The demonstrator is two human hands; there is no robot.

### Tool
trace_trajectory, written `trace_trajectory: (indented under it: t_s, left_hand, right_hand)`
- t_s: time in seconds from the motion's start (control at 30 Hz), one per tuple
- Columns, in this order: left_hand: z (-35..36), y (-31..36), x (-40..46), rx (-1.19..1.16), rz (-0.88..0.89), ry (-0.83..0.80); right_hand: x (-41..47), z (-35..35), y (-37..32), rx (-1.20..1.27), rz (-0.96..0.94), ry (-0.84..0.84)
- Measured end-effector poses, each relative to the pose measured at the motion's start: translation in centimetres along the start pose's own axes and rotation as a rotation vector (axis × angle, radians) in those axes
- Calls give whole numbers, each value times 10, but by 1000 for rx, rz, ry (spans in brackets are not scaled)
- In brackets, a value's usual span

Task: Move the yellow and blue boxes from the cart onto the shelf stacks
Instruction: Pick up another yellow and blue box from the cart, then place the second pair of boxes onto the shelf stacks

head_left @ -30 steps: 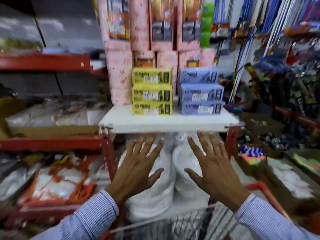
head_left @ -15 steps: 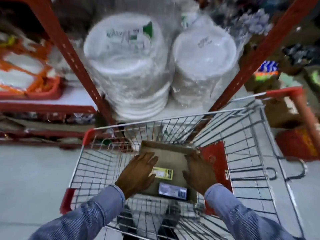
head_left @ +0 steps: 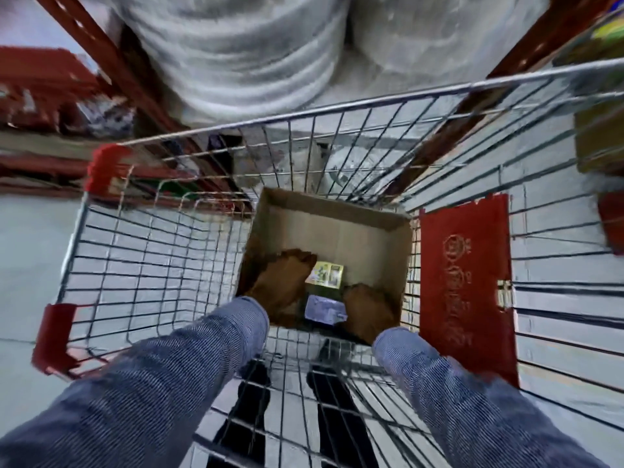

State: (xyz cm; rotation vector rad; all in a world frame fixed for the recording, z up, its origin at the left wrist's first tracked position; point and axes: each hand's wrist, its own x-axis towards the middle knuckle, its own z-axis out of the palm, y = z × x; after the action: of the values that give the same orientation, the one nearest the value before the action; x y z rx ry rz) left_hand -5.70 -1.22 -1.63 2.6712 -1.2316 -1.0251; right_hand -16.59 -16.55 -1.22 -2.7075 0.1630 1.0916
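Note:
Deep in an open cardboard carton (head_left: 354, 228) inside the wire cart (head_left: 152, 265) lie a yellow box (head_left: 327, 273) and, nearer me, a blue box (head_left: 323, 309). My left hand (head_left: 282, 285) is down in the carton, its fingertips over the yellow box's left end. My right hand (head_left: 368, 307) is curled against the blue box's right end. Both hands show their backs, so the fingers underneath are hidden and any grip is unclear. The shelf stacks are out of view.
A red panel (head_left: 466, 282) hangs inside the cart's right wall. Wrapped stacks of white plates (head_left: 236, 55) sit on the low shelf beyond the cart, between red rack posts (head_left: 101, 59). Grey floor (head_left: 27, 258) lies to the left.
My view dropped from the shelf stacks to the cart. Both hands came down from the air into the carton and now rest against the yellow and blue boxes.

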Motion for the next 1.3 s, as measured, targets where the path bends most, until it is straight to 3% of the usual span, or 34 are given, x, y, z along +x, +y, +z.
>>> trace_trajectory:
  t_s: [0.3, 0.53, 1.0, 1.3]
  left_hand:
    - [-42, -5, -3, 37, -46, 45]
    - [-167, 0, -86, 38, -87, 323]
    - [-450, 24, -332, 193, -196, 921]
    - [-560, 50, -392, 284, -111, 1270]
  right_hand:
    - [-5, -34, 6, 69, -53, 52]
    - [-54, -150, -11, 77, -118, 142]
    - [-263, -430, -86, -128, -199, 813]
    - [-373, -549, -100, -156, -166, 1234]
